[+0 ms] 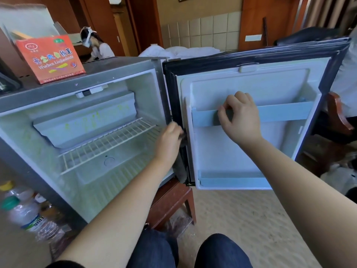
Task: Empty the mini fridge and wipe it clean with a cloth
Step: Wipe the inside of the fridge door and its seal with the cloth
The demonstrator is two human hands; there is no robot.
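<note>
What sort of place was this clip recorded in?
Probably a hotel room: a bed with white bedding against a padded headboard, wood-panelled walls, and a mini fridge on a carpet.

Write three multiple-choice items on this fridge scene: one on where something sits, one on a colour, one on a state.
1. Where is the orange box?
A. on top of the mini fridge
B. inside it
C. on the person's lap

2. What colour is the cloth that the left hand holds?
A. yellow
B. dark grey
C. white

3. How does the fridge door stand?
A. shut
B. ajar by a crack
C. swung wide open

Answers:
1 A: the box rests on the grey top.
2 B: the cloth hanging at the hinge edge is dark grey.
3 C: the door's whole inner face shows, with the right hand gripping its upper rail.
</note>
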